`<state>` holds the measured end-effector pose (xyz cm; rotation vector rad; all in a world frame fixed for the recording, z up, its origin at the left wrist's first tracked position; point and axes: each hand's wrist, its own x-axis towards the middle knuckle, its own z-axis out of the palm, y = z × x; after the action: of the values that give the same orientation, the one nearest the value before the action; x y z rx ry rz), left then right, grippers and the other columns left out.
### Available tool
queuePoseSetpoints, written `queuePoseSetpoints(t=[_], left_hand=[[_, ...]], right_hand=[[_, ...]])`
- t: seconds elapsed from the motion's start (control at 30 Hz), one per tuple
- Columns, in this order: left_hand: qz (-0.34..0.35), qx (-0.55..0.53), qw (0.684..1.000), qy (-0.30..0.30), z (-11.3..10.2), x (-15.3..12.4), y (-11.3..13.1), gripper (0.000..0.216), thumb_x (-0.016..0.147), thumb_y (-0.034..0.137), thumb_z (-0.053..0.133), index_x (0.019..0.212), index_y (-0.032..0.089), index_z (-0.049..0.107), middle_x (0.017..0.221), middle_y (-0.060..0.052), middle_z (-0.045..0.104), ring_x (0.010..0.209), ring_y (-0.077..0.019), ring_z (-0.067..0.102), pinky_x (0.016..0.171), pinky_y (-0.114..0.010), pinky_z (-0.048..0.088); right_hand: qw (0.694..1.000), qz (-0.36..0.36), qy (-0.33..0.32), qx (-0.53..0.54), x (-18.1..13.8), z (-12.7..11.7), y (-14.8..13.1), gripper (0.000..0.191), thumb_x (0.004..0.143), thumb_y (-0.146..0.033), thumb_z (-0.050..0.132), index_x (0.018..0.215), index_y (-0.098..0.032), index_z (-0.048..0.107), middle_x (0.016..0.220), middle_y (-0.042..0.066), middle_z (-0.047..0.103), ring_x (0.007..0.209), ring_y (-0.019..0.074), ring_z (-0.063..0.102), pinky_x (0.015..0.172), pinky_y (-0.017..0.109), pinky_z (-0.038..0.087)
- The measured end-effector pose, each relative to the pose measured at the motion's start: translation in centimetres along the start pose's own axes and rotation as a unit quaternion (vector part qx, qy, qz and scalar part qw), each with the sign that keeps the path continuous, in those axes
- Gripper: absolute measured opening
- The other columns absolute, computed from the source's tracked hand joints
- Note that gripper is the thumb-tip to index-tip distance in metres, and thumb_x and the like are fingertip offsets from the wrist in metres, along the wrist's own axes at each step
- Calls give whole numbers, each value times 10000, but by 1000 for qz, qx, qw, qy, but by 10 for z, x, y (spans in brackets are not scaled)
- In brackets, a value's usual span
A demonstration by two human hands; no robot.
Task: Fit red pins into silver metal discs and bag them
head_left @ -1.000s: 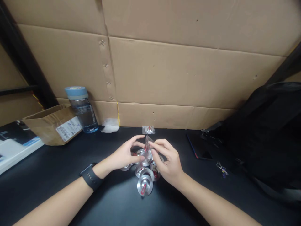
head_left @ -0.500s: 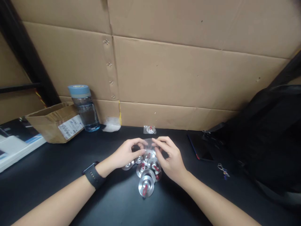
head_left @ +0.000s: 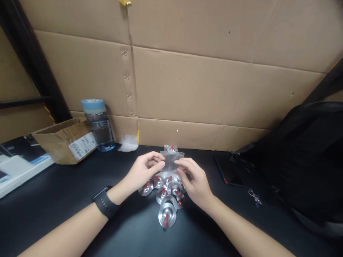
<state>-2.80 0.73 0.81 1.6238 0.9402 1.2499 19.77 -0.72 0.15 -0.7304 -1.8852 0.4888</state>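
Observation:
A small clear plastic bag (head_left: 171,160) is held up between both hands. My left hand (head_left: 148,168) pinches its left edge between thumb and fingers. At its right edge, my right hand (head_left: 193,178) grips with the fingertips. Just below and nearer to me lies a heap of shiny round metal discs (head_left: 174,189), each with a red loop at the middle. The nearest disc (head_left: 167,215) lies at the front of the heap. Behind the bag, by the cardboard wall, sits a disc in a clear bag (head_left: 171,148).
At the left stand a brown paper bag (head_left: 57,142) with a label and a blue-lidded water bottle (head_left: 99,128). White plastic packaging (head_left: 128,143) lies by the cardboard wall (head_left: 200,85). To the right are a dark tablet-like object (head_left: 227,171), a small trinket (head_left: 255,198) and a black backpack (head_left: 308,157).
The clear bag is now spread flatter and shows more fully between my hands. My left hand has lifted slightly away from the discs, uncovering more of them. The view has shifted a little.

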Motion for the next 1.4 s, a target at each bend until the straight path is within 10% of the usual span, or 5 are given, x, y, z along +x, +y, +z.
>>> queuePoseSetpoints(t=[0.2, 0.53, 0.87, 1.2, 1.4], left_hand=[[-7, -17, 1000, -21, 4, -3, -1, 389, 849, 299, 771, 1166, 184, 575, 853, -18, 697, 721, -143, 679, 670, -255, 537], [53, -19, 998, 36, 9, -7, 9, 348, 876, 254, 741, 696, 178, 453, 976, -87, 766, 863, -177, 723, 731, -273, 560], [159, 116, 980, -17, 5, -10, 20, 238, 949, 158, 618, 1017, 256, 824, 1118, -45, 793, 1075, -199, 733, 1000, -340, 567], [126, 87, 988, -3, 11, -15, 23, 260, 918, 193, 679, 1154, 232, 781, 1196, -84, 748, 977, -194, 710, 875, -318, 587], [58, 47, 997, -19, 8, -18, 24, 471, 933, 259, 685, 1399, 235, 616, 706, 26, 591, 560, -91, 522, 556, -226, 474]], right_hand=[[996, 61, 38, 57, -2, 1, 2, 199, 976, -212, 614, 1170, -245, 648, 1074, 69, 698, 871, 184, 730, 787, 316, 604], [981, 111, 88, 135, 0, 0, -4, 80, 944, -243, 670, 981, -217, 736, 1051, 71, 724, 857, 182, 711, 741, 291, 596], [986, 84, 68, 128, 1, -1, -5, 130, 954, -213, 663, 995, -241, 783, 966, 56, 737, 879, 184, 700, 770, 297, 567], [988, 51, 86, 119, 1, -2, -13, 195, 962, -172, 627, 1045, -253, 784, 1100, 79, 659, 756, 144, 669, 637, 288, 574], [986, 49, 102, 125, -2, -1, -13, 454, 956, -152, 629, 1376, -325, 621, 1381, 106, 562, 637, 83, 647, 612, 287, 590]])
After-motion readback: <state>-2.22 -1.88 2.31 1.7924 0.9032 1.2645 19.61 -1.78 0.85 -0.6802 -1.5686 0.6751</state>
